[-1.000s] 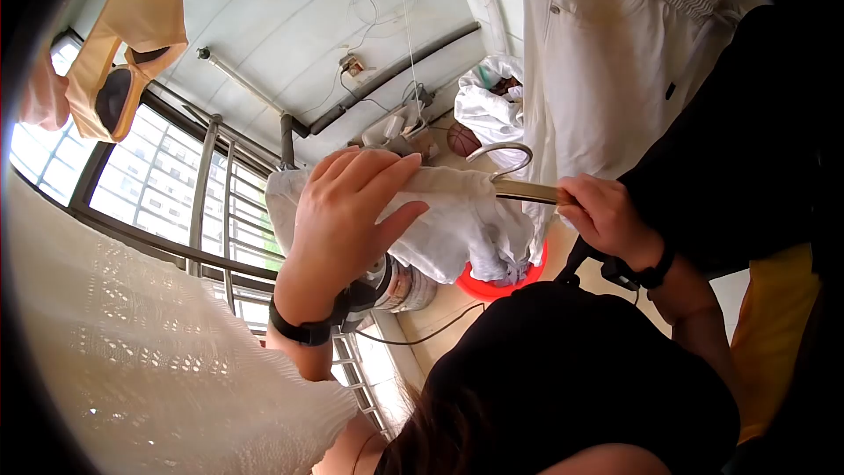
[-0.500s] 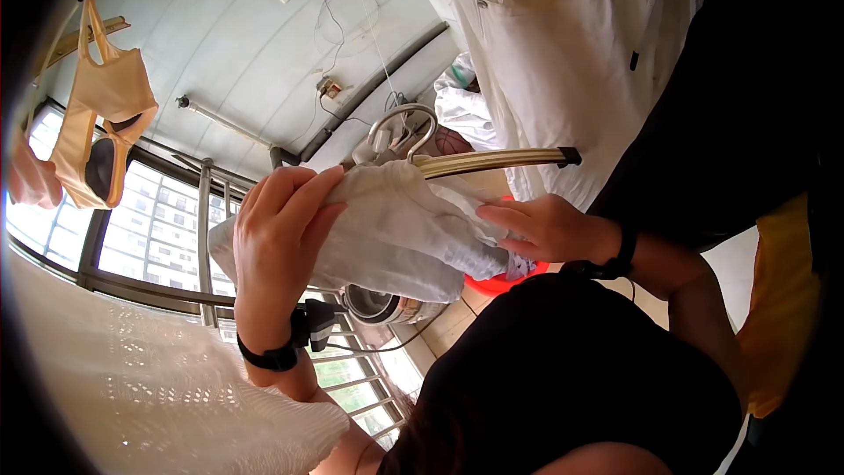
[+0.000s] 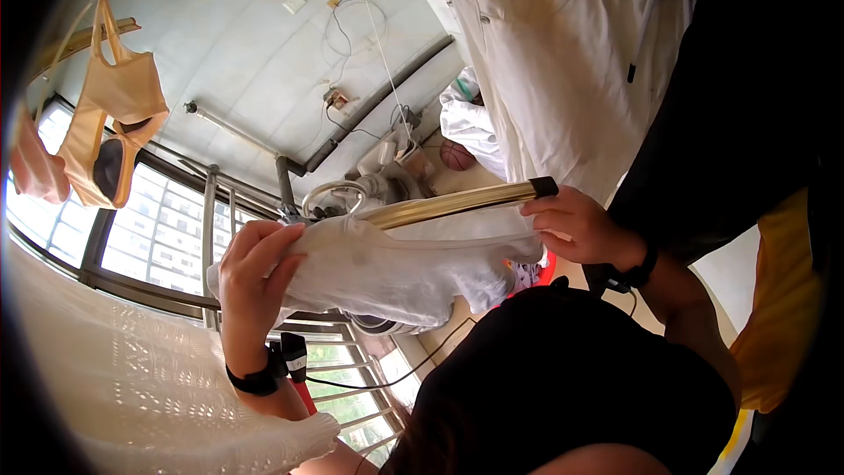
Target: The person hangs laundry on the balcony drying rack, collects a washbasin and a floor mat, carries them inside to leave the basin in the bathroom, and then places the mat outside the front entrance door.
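A white garment [image 3: 387, 264] hangs on a gold-coloured hanger [image 3: 457, 204] with a black end tip and a metal hook. My left hand [image 3: 257, 277] grips the garment over the hanger's left part, fingers on top and thumb in front. At the other end, my right hand [image 3: 576, 227] pinches the edge of the garment just below the black tip. The right part of the hanger's bar is bare, with the cloth edge stretched below it. The hanger's left end is hidden under the cloth.
White trousers [image 3: 563, 62] hang at the upper right, beside dark clothing and a yellow cloth [image 3: 778, 299]. A cream knit [image 3: 158, 369] hangs lower left, a beige bra [image 3: 123, 97] upper left. Behind are window bars, a basketball [image 3: 456, 156] and a red basin [image 3: 549, 267].
My right hand has left the hanger bar and now holds the garment's edge, pulled out toward the black tip. The hanger and garment have moved left and lower, with my left hand.
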Tool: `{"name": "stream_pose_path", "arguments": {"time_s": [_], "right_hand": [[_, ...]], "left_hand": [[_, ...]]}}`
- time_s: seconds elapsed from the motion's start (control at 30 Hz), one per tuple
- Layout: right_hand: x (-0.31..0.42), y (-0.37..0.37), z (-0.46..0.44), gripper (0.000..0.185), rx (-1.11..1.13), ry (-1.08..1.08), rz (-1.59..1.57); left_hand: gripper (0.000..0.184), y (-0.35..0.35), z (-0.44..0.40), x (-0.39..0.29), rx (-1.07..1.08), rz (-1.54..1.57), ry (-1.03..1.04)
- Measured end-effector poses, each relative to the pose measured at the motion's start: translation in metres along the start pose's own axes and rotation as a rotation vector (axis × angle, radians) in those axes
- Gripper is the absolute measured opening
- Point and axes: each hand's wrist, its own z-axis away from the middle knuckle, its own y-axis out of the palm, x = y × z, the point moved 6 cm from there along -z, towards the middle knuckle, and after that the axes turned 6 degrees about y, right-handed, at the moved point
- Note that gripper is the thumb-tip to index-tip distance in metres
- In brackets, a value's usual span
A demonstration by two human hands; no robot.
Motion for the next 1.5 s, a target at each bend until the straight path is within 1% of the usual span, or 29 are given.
{"name": "stream_pose_path", "arguments": {"time_s": [0.1,0.17,0.23,0.3,0.37,0.4,0.47,0.5,0.53,0.57,0.6,0.63,0.7,0.73,0.77,0.8,0.83,0.9,0.93,1.0,1.03,1.1,1.13,1.23,1.27,1.37,1.4,1.43,1.5], "right_hand": [[-0.002,-0.01,0.002,0.017,-0.042,0.044,0.013],[0.0,-0.019,0.002,0.019,-0.106,0.014,0.031],[0.002,-0.028,0.001,0.019,-0.115,-0.018,0.03],[0.007,-0.034,-0.003,0.02,-0.12,-0.054,0.028],[0.014,-0.037,-0.009,0.02,-0.11,-0.048,0.055],[0.017,-0.035,-0.015,0.02,-0.105,-0.052,0.058],[0.032,-0.028,-0.028,0.018,-0.111,-0.151,0.105],[0.037,-0.023,-0.034,0.018,-0.109,-0.159,0.11],[0.043,-0.016,-0.039,0.021,-0.125,-0.204,0.114],[0.047,-0.01,-0.04,0.025,-0.142,-0.25,0.116],[0.034,0.0,-0.04,0.038,-0.077,-0.055,-0.064],[0.034,0.005,-0.041,0.038,-0.076,-0.068,-0.054],[0.03,-0.002,-0.05,0.046,-0.222,-0.054,0.021],[0.026,-0.003,-0.05,0.042,-0.328,-0.017,0.101],[0.026,-0.002,-0.047,0.042,-0.337,-0.043,0.127],[0.02,0.004,-0.046,0.041,-0.247,0.004,0.185],[0.016,0.008,-0.047,0.039,-0.157,0.054,0.241],[0.022,0.001,-0.053,0.038,-0.197,-0.003,0.259],[0.025,-0.003,-0.056,0.038,-0.232,-0.033,0.259],[0.026,-0.008,-0.056,0.036,-0.231,-0.02,0.3],[0.025,-0.01,-0.055,0.035,-0.228,0.011,0.335],[0.026,-0.015,-0.056,0.035,-0.256,0.02,0.322],[0.027,-0.017,-0.056,0.034,-0.282,0.034,0.305],[0.033,-0.018,-0.061,0.034,-0.29,0.056,0.28],[0.036,-0.017,-0.062,0.034,-0.272,0.057,0.259],[0.04,-0.023,-0.06,0.032,-0.316,0.082,0.323],[0.039,-0.025,-0.059,0.031,-0.311,0.103,0.333],[0.037,-0.028,-0.058,0.029,-0.324,0.122,0.336],[0.039,-0.03,-0.058,0.029,-0.358,0.144,0.302]], "left_hand": [[0.03,0.0,0.01,0.014,0.009,0.062,-0.011],[0.031,-0.001,0.016,0.02,0.005,0.089,-0.017],[0.032,-0.001,0.022,0.023,0.042,0.095,-0.034],[0.032,-0.003,0.023,0.022,0.057,0.074,-0.02],[0.032,-0.005,0.02,0.015,0.059,-0.011,0.085],[0.031,-0.005,0.018,0.013,0.056,0.011,0.039],[0.03,0.001,0.012,0.005,0.041,0.036,0.054],[0.029,0.004,0.008,-0.001,0.026,0.053,0.074],[0.027,0.009,0.005,-0.008,0.01,0.009,0.139],[0.027,0.014,0.005,-0.011,-0.001,0.006,0.137],[0.027,0.019,0.003,-0.014,0.002,0.013,0.147],[0.026,0.023,0.002,-0.017,0.002,0.02,0.158],[0.026,0.027,0.003,-0.019,-0.037,0.001,0.149],[0.026,0.028,0.006,-0.019,-0.053,0.009,0.15],[0.027,0.03,0.009,-0.017,-0.073,0.015,0.152],[0.025,0.031,0.01,-0.016,-0.084,0.019,0.151],[0.034,0.03,0.01,-0.014,-0.052,0.015,0.165],[0.05,0.016,0.013,-0.015,-0.054,-0.137,0.169],[0.05,0.012,0.017,-0.009,-0.074,-0.144,0.165],[0.062,0.001,0.034,0.016,-0.211,-0.21,0.033],[0.062,0.003,0.043,0.029,-0.217,-0.209,0.028],[0.061,0.007,0.066,0.068,-0.318,0.166,-0.23],[0.06,0.011,0.074,0.079,-0.293,0.305,-0.302],[0.037,0.028,0.089,0.11,-0.285,0.557,-0.361],[0.026,0.024,0.09,0.11,-0.33,0.534,-0.352],[0.021,0.016,0.107,0.129,-0.444,0.636,-0.454],[0.019,0.006,0.107,0.127,-0.487,0.599,-0.444],[0.02,0.008,0.114,0.134,-0.539,0.641,-0.514],[0.027,0.01,0.125,0.148,-0.534,0.618,-0.594]]}}
